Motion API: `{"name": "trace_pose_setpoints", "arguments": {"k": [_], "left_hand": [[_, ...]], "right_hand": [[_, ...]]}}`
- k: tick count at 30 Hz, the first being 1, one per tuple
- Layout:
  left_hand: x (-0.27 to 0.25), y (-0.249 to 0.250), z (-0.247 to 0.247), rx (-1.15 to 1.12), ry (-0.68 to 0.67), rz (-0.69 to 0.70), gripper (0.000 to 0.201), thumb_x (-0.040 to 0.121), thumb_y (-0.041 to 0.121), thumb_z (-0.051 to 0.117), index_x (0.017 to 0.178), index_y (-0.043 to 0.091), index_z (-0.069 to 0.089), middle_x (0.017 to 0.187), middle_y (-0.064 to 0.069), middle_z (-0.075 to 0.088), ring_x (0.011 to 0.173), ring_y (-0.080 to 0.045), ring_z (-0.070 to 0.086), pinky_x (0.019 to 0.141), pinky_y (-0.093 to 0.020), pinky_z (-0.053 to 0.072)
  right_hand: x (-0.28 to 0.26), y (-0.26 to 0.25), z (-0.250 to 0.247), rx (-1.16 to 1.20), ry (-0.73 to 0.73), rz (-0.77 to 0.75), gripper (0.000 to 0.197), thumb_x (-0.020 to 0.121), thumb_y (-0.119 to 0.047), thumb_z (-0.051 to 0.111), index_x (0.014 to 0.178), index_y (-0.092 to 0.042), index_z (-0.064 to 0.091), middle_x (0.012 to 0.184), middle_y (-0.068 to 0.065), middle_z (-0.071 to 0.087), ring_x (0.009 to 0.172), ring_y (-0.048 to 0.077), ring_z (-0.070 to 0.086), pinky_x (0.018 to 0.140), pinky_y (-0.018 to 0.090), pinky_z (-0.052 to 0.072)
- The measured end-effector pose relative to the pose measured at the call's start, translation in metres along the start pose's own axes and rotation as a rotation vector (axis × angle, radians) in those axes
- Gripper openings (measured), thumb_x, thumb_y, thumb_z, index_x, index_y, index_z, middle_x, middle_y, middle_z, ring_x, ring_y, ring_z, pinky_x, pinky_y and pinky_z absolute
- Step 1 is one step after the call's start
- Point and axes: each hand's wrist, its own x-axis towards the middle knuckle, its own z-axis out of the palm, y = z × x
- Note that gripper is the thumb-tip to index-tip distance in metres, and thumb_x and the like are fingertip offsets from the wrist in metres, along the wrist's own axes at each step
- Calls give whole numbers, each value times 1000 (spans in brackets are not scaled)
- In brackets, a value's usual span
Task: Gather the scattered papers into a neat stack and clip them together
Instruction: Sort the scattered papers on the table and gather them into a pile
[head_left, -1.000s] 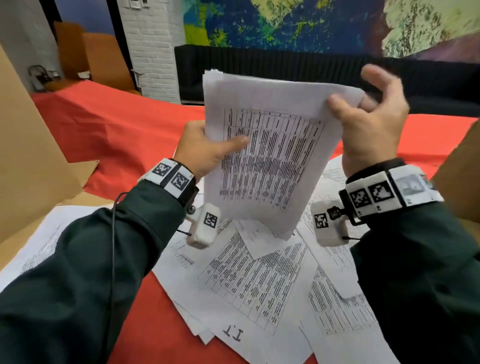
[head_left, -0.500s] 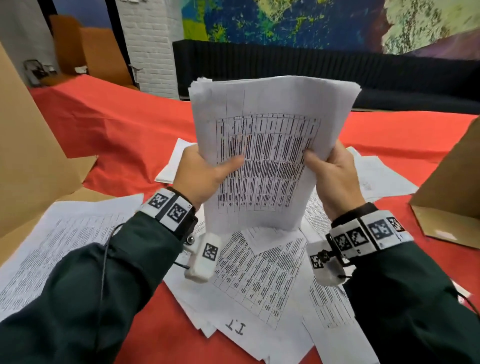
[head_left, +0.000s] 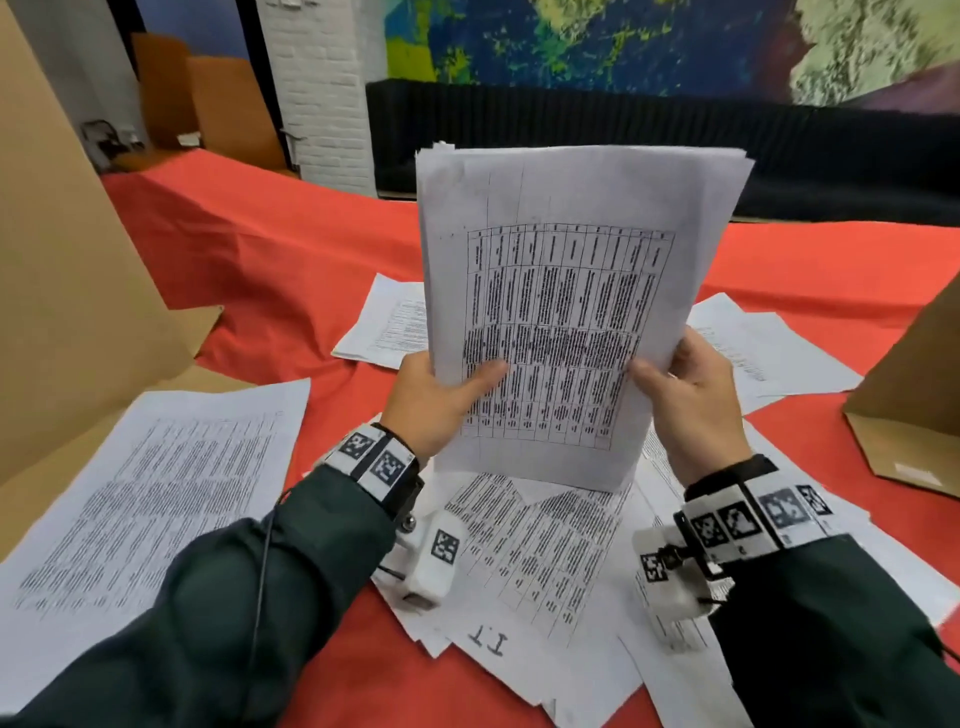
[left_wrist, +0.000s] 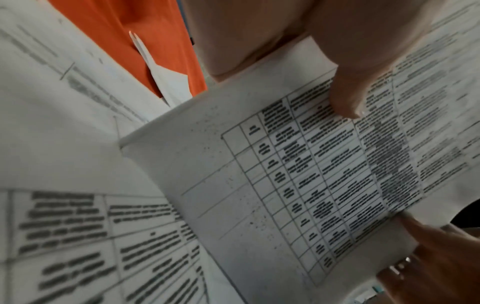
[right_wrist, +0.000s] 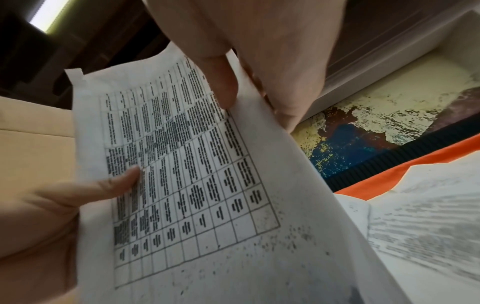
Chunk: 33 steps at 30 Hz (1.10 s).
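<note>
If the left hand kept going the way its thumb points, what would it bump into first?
Probably the right hand: the left hand has its thumb pointing across the paper stack towards the right thumb, though depth is unclear.

both hands (head_left: 439, 402) (head_left: 693, 400) raised side by side, thumbs forward, fingers curled in a grip

Take the upright stack (head_left: 571, 312) your two hands hold as the landmark. Behind it you have open red cloth (head_left: 291, 260) as far as the dark couch (head_left: 623, 130). Left of it, past a strip of bare cloth, a tall cardboard wall (head_left: 67, 260) blocks you, with a loose sheet (head_left: 156, 499) lying at its foot. Right of it, more sheets (head_left: 769, 353) lie flat and a second cardboard piece (head_left: 914, 395) closes that side. Below it, overlapping papers (head_left: 540, 545) cover the cloth
</note>
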Motion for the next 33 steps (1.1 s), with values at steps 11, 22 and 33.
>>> {"name": "trace_pose_setpoints", "arguments": {"k": [11, 22, 33], "left_hand": [[-8, -6, -14, -97, 93, -63, 46, 72, 24, 91, 111, 15, 68, 105, -1, 79, 99, -13, 75, 87, -31, 61], [-10, 18, -50, 271, 223, 47, 17, 88, 25, 79, 79, 12, 74, 63, 9, 68, 49, 5, 58, 53, -18, 49], [-100, 18, -321, 338, 354, -549, 62, 59, 33, 90, 110, 2, 74, 107, -15, 78, 103, -33, 72, 109, -55, 45]], "right_hand": [[1, -1, 27, 41, -64, 83, 49, 85, 11, 62, 117, -19, 41, 109, 5, 65, 91, 16, 68, 80, 41, 57], [6, -5, 52, -17, -191, 57, 31, 83, 1, 59, 107, -18, 62, 105, 6, 73, 93, 28, 71, 81, 47, 59], [42, 33, 25, -710, -730, 169, 13, 88, -4, 73, 94, -15, 69, 90, 13, 73, 74, 32, 72, 64, 41, 54]]}}
